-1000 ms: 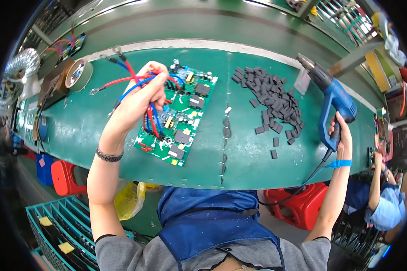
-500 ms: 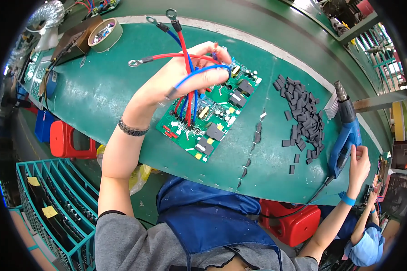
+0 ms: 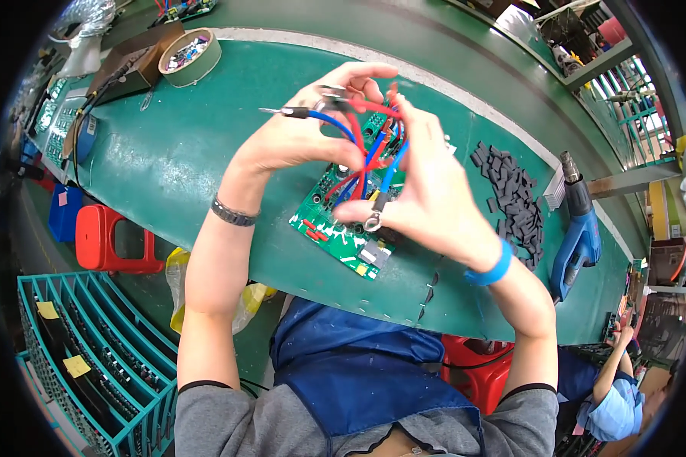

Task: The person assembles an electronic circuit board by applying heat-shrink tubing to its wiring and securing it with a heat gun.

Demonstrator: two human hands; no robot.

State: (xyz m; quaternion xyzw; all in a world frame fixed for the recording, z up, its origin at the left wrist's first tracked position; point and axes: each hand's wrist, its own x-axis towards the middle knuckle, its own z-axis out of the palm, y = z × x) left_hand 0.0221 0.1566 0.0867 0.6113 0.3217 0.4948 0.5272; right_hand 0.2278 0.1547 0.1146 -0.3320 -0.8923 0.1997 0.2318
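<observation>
Red and blue wires (image 3: 373, 152) rise between two bare hands, just inside 12 o'clock from the middle of the view. Beneath them a green board (image 3: 341, 242), partly hidden, lies on the green table (image 3: 221, 99). The left hand (image 3: 305, 137), at 11 o'clock, curves around the wires, its thumb and fingers apart; a blue wire's dark end points toward 9. The right hand (image 3: 438, 190), at 1 o'clock, faces it, thumb and fingers spread wide, a ring terminal (image 3: 372, 221) beside the thumb. Blur hides whether any fingertip touches a wire. Small black pieces (image 3: 514, 198) lie heaped toward 2, and a blue heat gun (image 3: 575, 247) rests at 3. Toward 11 stands a bowl (image 3: 190, 59) of small parts; at 9, a red stool (image 3: 91, 238).
</observation>
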